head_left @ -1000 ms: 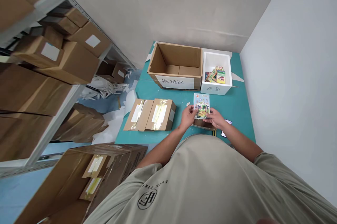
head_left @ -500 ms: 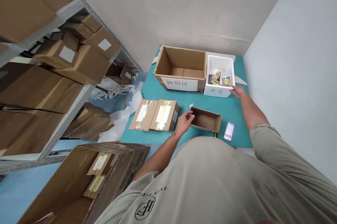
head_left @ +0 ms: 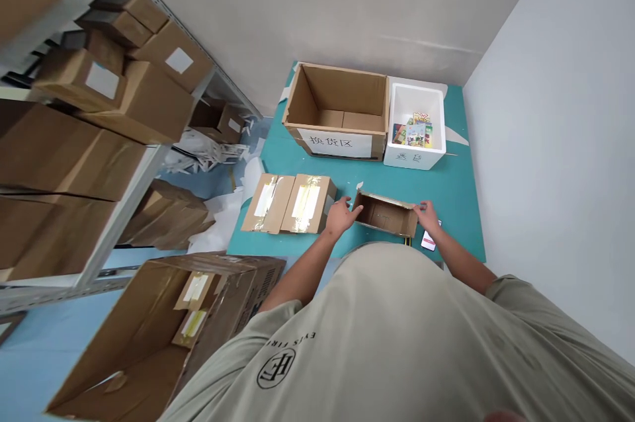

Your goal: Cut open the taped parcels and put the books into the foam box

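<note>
Small open carton (head_left: 384,215), head view: on teal tabletop (head_left: 397,182), front ctr., btwn L. hand (head_left: 340,217) and R. hand (head_left: 427,215). R. fingers pinch its right corner; L. thumb lies at its left edge, fingers spread, firmness of hold can't be told. Poss. faults: carton may skew or tip if one end rises alone; phone (head_left: 428,241), just beside R. wrist, may be knocked if that arm swings. Text: large carton (head_left: 344,88), 换货区; white foam box (head_left: 437,156), handwritten chars., blurred; shirt (head_left: 387,336), "EYES FIR…" w/ monogram; taped boxes (head_left: 306,204), labels illegible.
</note>
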A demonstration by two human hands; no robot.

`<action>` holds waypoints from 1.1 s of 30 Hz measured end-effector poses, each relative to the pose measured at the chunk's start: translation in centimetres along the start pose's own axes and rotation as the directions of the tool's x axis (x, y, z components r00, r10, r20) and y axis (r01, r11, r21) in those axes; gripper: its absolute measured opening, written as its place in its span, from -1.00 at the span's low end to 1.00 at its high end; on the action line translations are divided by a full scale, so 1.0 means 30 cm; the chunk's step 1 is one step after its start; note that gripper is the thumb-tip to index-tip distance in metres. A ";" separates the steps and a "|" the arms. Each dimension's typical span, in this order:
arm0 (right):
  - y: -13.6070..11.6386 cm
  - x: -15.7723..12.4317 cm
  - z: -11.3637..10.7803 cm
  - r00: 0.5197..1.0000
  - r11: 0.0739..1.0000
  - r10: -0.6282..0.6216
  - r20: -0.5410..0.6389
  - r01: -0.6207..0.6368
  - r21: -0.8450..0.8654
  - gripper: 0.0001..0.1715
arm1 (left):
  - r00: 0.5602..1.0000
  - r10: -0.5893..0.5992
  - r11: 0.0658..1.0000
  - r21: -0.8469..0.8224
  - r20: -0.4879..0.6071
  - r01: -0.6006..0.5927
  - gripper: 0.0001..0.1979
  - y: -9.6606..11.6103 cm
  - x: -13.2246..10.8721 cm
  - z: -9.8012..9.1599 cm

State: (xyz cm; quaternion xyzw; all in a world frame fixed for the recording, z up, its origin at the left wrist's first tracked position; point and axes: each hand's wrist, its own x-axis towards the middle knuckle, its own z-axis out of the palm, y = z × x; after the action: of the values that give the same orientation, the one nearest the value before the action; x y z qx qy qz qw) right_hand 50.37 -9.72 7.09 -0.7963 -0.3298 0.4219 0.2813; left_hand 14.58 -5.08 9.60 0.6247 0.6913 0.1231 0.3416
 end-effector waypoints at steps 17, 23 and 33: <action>-0.036 -0.091 0.056 0.969 0.905 0.131 0.209 -0.203 0.373 -0.79 | 0.996 0.085 0.988 0.131 0.000 -0.084 -0.29 0.028 0.018 -0.046; -0.107 -0.080 0.063 0.986 0.966 -0.036 0.165 -0.008 0.260 -0.90 | 0.930 0.366 0.875 0.355 -0.039 -0.330 -0.21 0.139 -0.001 -0.103; -0.126 -0.100 0.125 0.989 0.926 -0.141 0.053 0.113 0.361 -0.79 | 0.971 0.216 0.919 0.312 0.107 -0.239 -0.44 0.147 0.066 -0.172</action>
State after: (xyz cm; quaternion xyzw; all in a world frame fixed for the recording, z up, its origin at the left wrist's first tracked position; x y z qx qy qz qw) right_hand 44.78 -9.02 9.47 -0.6917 -0.3094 0.4866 0.4348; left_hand 14.81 -1.05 15.40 0.7522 0.6124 0.0251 0.2421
